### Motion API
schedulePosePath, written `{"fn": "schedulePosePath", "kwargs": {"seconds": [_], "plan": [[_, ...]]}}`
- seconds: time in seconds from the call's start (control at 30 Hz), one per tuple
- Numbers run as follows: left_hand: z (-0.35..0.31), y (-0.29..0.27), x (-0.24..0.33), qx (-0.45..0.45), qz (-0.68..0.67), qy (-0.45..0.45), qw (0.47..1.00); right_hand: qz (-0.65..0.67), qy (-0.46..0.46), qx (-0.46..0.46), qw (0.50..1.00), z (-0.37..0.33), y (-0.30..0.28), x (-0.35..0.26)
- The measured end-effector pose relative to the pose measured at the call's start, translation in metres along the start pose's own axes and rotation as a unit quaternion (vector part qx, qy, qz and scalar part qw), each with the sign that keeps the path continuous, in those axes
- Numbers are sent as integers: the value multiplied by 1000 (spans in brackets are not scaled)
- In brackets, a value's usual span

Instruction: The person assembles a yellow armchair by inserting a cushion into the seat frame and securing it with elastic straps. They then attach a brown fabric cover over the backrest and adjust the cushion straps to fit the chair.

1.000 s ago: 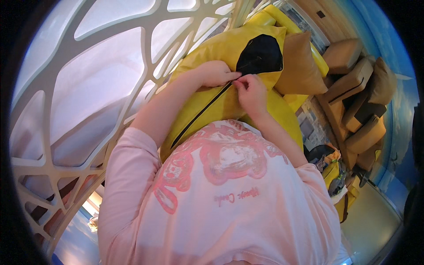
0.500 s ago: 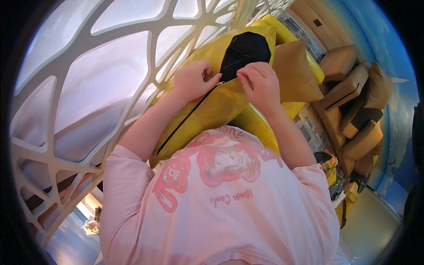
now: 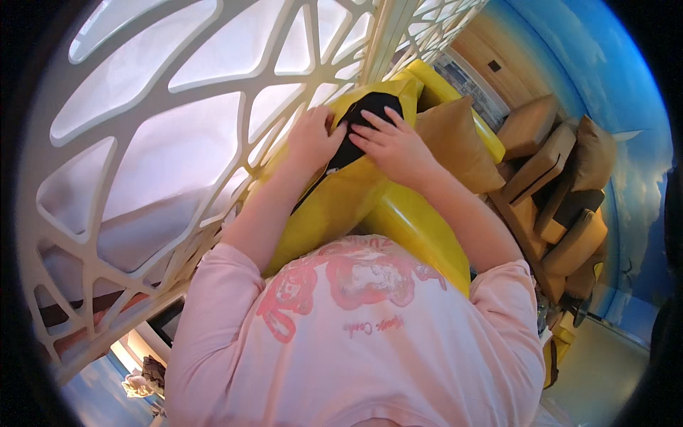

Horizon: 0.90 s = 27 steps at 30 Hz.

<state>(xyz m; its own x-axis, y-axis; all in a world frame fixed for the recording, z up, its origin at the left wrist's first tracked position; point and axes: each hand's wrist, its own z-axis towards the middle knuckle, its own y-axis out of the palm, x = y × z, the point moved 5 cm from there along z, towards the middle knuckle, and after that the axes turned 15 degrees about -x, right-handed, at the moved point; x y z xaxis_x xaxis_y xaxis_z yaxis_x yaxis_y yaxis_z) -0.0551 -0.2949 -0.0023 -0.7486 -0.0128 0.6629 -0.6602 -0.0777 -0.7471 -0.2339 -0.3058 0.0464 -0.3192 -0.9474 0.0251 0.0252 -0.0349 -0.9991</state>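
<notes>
A person in a pink short-sleeved top [image 3: 370,334] with a red printed design leans over a yellow cushion cover [image 3: 341,196], seen from a head-worn camera looking down. The cover lies lengthwise away from the body, between the forearms, resting on a glossy yellow seat [image 3: 420,228] that runs up toward the top of the frame. At its far end the cover gapes, showing a black inner lining [image 3: 366,114], and a dark zip line [image 3: 313,192] runs from that opening back along the cover toward the person.

The left hand [image 3: 313,139] sits at the left edge of the opening, its fingers [image 3: 321,119] curled over the yellow fabric and pinching it. The right hand [image 3: 395,146] lies on the right side of the opening, its fingers [image 3: 370,128] spread flat and pressing on the black lining, not clenched around anything. The two hands are close together, almost touching across the gap.

Just right of the right hand, a tan pillow [image 3: 455,146] leans against the yellow seat. Farther right, several brown cushions [image 3: 562,185] are stacked in a loose heap. To the left and above, a white lattice screen [image 3: 213,92] with irregular openings curves over the scene; behind the cushions is a blue wall painted with clouds [image 3: 605,78]
</notes>
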Motion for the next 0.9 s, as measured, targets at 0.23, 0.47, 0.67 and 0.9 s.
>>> {"fn": "schedulePosePath", "kwargs": {"seconds": [0.23, 0.47, 0.67, 0.9], "plan": [[-13, -14, 0, 77, -40, 110, 990, 68, 109, -4, 992, 12, 7, -32], [-12, 0, 17, -30, 57, 194, 979, 161, 135, -228, 951, 34, 63, 3], [2, 39, 3, -227, 123, 131, 957, 222, 109, -218, 944, 39, 91, 25], [22, 66, -29, -351, 13, 82, 932, 300, 60, -2, 952, 2, 58, 31]]}}
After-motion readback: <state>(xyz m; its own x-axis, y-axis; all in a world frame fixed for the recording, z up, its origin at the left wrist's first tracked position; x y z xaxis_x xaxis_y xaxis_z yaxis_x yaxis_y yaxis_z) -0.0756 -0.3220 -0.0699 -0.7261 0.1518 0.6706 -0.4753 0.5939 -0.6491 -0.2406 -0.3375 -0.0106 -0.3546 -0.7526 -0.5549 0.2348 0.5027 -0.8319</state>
